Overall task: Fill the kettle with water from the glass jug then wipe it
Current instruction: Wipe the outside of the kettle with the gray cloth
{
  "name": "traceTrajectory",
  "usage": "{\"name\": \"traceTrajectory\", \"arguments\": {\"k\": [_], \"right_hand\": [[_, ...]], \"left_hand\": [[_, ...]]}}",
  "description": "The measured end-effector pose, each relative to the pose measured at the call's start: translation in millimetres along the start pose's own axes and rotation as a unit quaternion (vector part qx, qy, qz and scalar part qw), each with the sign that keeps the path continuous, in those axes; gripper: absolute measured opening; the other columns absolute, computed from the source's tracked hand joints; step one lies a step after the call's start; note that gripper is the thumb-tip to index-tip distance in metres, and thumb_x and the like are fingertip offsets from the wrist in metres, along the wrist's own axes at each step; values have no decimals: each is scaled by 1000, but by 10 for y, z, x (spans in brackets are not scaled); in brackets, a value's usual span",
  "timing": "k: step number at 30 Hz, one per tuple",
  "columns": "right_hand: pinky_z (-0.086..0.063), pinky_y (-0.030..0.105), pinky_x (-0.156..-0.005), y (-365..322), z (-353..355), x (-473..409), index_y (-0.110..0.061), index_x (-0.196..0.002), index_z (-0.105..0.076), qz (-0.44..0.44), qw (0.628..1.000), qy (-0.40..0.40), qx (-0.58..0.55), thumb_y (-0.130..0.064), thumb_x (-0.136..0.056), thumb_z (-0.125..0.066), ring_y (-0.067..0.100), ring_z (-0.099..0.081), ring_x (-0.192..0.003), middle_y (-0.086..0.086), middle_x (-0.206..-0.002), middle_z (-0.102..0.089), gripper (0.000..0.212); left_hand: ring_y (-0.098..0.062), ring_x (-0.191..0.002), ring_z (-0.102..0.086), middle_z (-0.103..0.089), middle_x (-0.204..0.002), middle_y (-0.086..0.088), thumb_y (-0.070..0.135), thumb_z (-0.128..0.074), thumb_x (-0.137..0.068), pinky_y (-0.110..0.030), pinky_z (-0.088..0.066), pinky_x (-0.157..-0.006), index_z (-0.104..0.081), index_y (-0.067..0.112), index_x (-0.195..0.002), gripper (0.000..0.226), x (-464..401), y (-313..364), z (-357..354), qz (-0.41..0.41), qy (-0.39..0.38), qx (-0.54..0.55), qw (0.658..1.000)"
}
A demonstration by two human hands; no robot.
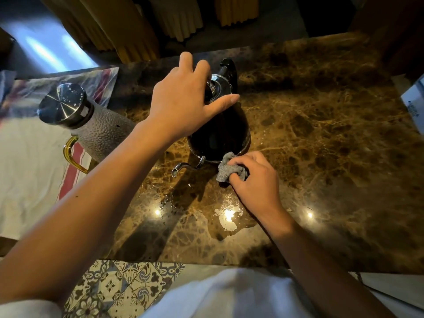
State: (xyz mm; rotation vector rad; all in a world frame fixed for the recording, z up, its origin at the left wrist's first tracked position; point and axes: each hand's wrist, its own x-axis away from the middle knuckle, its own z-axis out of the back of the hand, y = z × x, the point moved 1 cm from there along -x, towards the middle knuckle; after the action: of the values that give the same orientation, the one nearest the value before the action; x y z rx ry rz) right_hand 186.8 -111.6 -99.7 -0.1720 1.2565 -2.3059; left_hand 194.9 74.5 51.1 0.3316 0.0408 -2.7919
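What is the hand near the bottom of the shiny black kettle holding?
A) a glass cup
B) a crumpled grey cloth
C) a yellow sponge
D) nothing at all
B: the right hand grips a crumpled grey cloth pressed against the lower side of the shiny black kettle, while the left hand rests on the kettle's top.

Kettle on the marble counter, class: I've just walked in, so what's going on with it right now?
A person is wiping the black kettle on the brown marble counter. Their left hand rests on top of it by the lid, steadying it, while the right hand presses a bunched grey cloth against its lower side near the thin spout. The glass jug, capped, stands apart on a towel to the left. A small puddle sits nearer the person.
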Motion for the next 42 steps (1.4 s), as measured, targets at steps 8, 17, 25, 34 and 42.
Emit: {"name": "traceTrajectory", "arguments": {"k": [8, 17, 25, 34, 42], "right_hand": [[-51, 22, -97, -387, 203, -165, -12, -108, -80, 104, 979, 100, -147, -3, -86, -78, 9, -62, -114, 7, -119, -64, 24], [-57, 41, -76, 103, -84, 23, -16, -94, -75, 51, 999, 2, -4, -8, -85, -78, 11, -60, -94, -7, -110, -57, 13], [-55, 36, -73, -57, 28, -89, -17, -98, -77, 129, 990, 43, -32, -9, -83, -79, 11, -61, -95, -1, -111, -62, 16], [-57, 26, -92, -35, 570, -707, -32, -97, -66, -84, 961, 148, -220, -9, -89, -74, 12, -65, -105, 0, -114, -66, 25], [-64, 28, -82, -453, 503, -2208, -20, -103, -66, -170, 903, 26, -393, -13, -98, -68, 16, -73, -96, 2, -105, -73, 9]], "left_hand": [[-15, -93, -43, -47, -133, -10, 84, -41, -89, -33, -39, -68, -50, 15, -132, 81, 2, 9, -2, -2, 3, -7, 1000], [-15, -95, -42, -47, -134, -10, 83, -40, -90, -33, -39, -70, -50, 15, -132, 81, 17, 15, -3, -7, 3, -10, 1000], [-15, -94, -42, -47, -132, -10, 83, -39, -91, -33, -39, -68, -50, 15, -131, 80, 18, 19, -24, -8, 8, -13, 1000], [-23, -102, -55, -48, -126, -9, 82, -39, -92, -33, -40, -69, -51, 12, -130, 81, 49, 18, -43, -13, 23, -19, 999], [-26, -114, -55, -49, -129, -9, 79, -46, -91, -32, -42, -75, -48, 16, -137, 78, 101, 66, -62, 16, 32, 12, 999]]}}
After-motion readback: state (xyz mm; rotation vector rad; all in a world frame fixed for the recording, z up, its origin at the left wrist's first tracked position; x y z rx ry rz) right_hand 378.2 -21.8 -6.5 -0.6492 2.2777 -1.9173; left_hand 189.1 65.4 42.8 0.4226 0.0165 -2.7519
